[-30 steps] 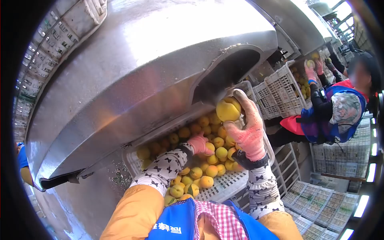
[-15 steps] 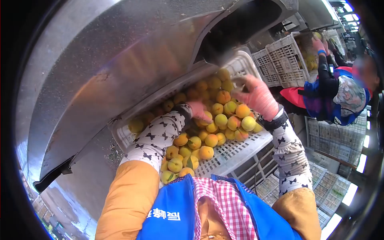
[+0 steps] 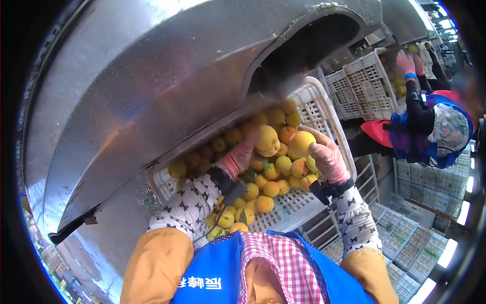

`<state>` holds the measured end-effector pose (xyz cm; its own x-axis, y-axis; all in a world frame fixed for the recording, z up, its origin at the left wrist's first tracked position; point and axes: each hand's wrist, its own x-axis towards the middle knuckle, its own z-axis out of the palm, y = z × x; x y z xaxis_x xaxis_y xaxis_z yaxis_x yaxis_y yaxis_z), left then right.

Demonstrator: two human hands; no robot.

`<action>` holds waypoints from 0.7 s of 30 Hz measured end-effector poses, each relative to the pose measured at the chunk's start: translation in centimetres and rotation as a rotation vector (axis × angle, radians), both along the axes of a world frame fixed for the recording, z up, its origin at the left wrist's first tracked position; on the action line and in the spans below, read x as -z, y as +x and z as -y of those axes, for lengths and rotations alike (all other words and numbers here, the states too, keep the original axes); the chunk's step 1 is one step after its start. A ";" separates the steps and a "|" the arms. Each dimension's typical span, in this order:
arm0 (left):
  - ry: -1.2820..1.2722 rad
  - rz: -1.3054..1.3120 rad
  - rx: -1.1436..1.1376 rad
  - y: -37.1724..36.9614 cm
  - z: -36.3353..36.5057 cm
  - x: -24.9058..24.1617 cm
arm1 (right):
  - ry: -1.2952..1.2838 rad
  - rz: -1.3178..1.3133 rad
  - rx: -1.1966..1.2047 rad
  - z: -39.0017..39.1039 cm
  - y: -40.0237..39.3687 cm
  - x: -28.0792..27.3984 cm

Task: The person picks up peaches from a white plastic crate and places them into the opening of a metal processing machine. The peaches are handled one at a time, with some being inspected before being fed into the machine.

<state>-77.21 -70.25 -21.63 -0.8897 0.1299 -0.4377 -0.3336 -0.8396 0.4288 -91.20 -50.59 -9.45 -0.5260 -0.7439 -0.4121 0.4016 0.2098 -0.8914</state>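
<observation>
A white plastic crate [image 3: 336, 129] full of yellow-orange peaches [image 3: 272, 189] sits in front of me, below a metal machine. My left hand [image 3: 242, 156], in a pink glove, is closed on peaches [image 3: 267, 139] above the pile, left of centre. On the right my right hand [image 3: 329, 156], also gloved in pink, has its fingers round a yellow-orange peach [image 3: 301, 144]. Both hands are inside the crate's outline, palms facing each other. Other fruit lies beneath them, some with green leaves.
The curved metal machine [image 3: 152, 86] with a dark opening [image 3: 304, 48] fills the upper left. At the upper right a person in a blue apron [image 3: 405, 137] handles fruit at a white crate [image 3: 372, 81]. Stacked crates [image 3: 405, 233] stand at the lower right.
Both hands have risen from the pile and now hold peaches. My left hand has turned its palm inward. The view has shifted slightly, and the other person's hands have moved at their crate.
</observation>
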 end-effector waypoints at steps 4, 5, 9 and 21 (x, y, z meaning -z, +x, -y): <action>0.466 -0.096 -0.448 -0.5 -3.6 -6.7 | -0.215 0.107 0.072 1.5 4.5 -2.3; -0.117 -0.093 -0.525 -1.0 -4.6 -8.4 | -0.221 0.082 0.054 1.7 5.5 -3.3; 0.253 -0.017 -0.624 -0.9 -3.8 -10.9 | -0.085 -0.820 -0.167 0.9 7.0 -3.2; 0.271 -0.327 -0.589 0.5 -1.8 -14.8 | -0.174 -0.766 -0.163 2.3 5.4 -6.7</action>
<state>-76.75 -68.43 -6.81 -0.9251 -0.3453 -0.1582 0.3167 -0.9312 0.1807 -85.78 -52.90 -2.78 -0.4950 -0.8562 0.1482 -0.3588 0.0460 -0.9323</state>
